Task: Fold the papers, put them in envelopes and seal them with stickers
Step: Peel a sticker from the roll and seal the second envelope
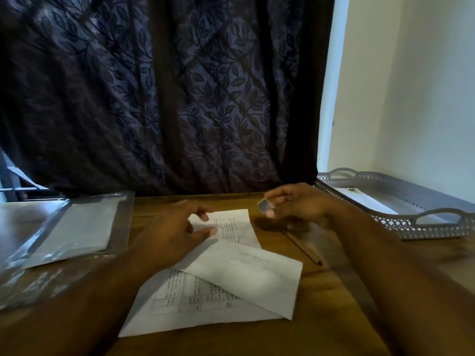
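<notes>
A white envelope [257,276] lies tilted in the middle of the wooden table [334,304]. A folded printed paper [236,227] sticks out of its far end. My left hand [177,232] rests on that end, thumb and fingers touching the paper's left edge. My right hand [295,201] hovers just right of the paper and pinches a small grey sticker [264,206] between thumb and fingertips. A flat printed sheet [180,304] lies under the envelope, nearer to me.
A clear plastic pack of envelopes [74,229] lies at the left, with loose plastic wrap [33,283] in front of it. A grey perforated tray [401,224] with a white envelope [365,200] inside stands at the right. A thin pencil [303,247] lies beside the paper. A dark curtain hangs behind.
</notes>
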